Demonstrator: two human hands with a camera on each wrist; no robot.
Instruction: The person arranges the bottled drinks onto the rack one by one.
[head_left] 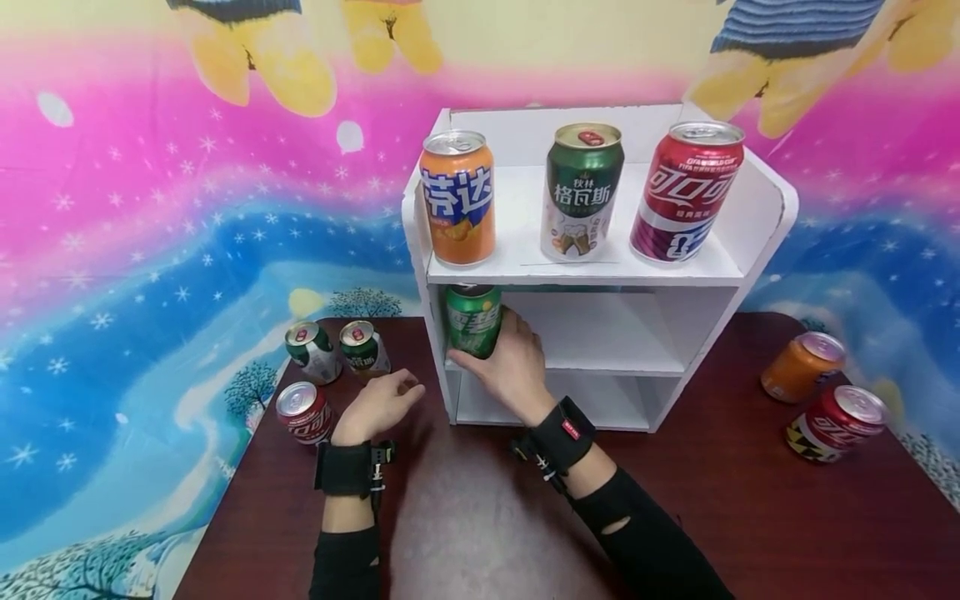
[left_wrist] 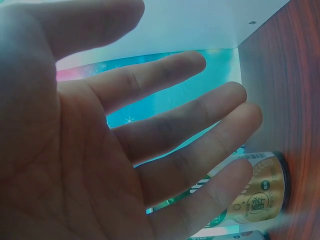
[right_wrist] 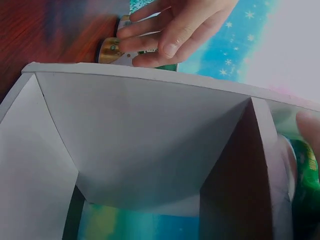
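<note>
My right hand [head_left: 513, 362] grips a green soda can [head_left: 474, 321] at the left end of the white shelf's middle level. In the right wrist view that green can [right_wrist: 305, 182] shows at the right edge, with a fingertip over it. Left of the shelf, my left hand [head_left: 381, 404] hovers with relaxed fingers and holds nothing. In the left wrist view its fingers [left_wrist: 185, 117] are spread, palm showing. Close by stand two green-and-white cans, a nearer one [head_left: 364, 346] and a farther one [head_left: 312, 352], and a red can [head_left: 303, 412].
On the white shelf's [head_left: 525, 268] top level stand an orange can [head_left: 459, 200], a green-and-white can [head_left: 582, 192] and a red can [head_left: 687, 192]. At the table's right are an orange can [head_left: 801, 367] and a red can [head_left: 834, 423]. A patterned cloth [head_left: 187, 250] hangs behind.
</note>
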